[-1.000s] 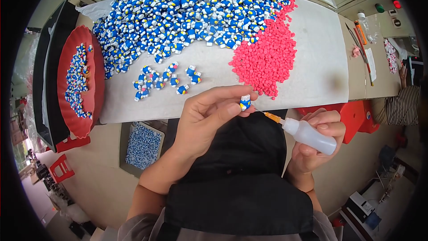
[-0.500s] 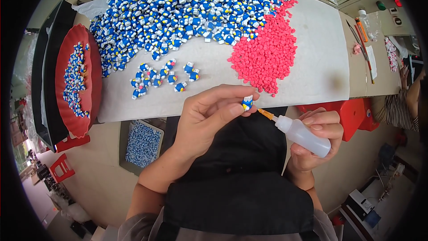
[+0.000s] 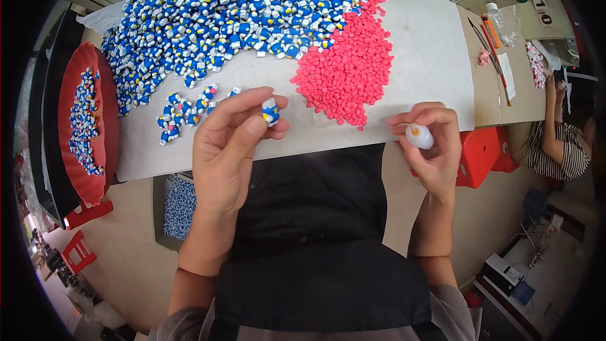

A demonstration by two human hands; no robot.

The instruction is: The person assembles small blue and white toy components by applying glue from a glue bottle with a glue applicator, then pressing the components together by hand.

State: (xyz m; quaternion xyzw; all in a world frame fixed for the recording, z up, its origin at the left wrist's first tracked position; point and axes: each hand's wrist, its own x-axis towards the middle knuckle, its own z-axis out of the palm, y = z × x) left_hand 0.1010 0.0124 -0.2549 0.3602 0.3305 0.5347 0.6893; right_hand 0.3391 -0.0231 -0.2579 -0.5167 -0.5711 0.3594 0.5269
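Between the thumb and fingers of my left hand (image 3: 230, 142) is a small blue and white figurine (image 3: 271, 113) with a touch of yellow, held over the table's front edge. My right hand (image 3: 435, 145) grips a translucent white squeeze bottle (image 3: 420, 137), seen nearly end-on with an orange tip. The two hands are well apart. Behind my left hand lie several loose figurines (image 3: 169, 134), a few with pink pieces on them. A heap of small pink pieces (image 3: 344, 69) lies between the hands, farther back on the white sheet (image 3: 429, 44).
A large pile of blue and white figurines (image 3: 214, 12) covers the back left. At the left stands a red scalloped tray (image 3: 104, 151) with more pieces. Brushes (image 3: 499, 69) and an orange tube (image 3: 490, 31) lie at the right, near a red stool (image 3: 475, 158). Another person (image 3: 558, 145) sits at far right.
My hands have parted: the left moved left and up with the figurine, the right moved up with the bottle. The bottle's tip has turned away from the figurine. The whole view has shifted.
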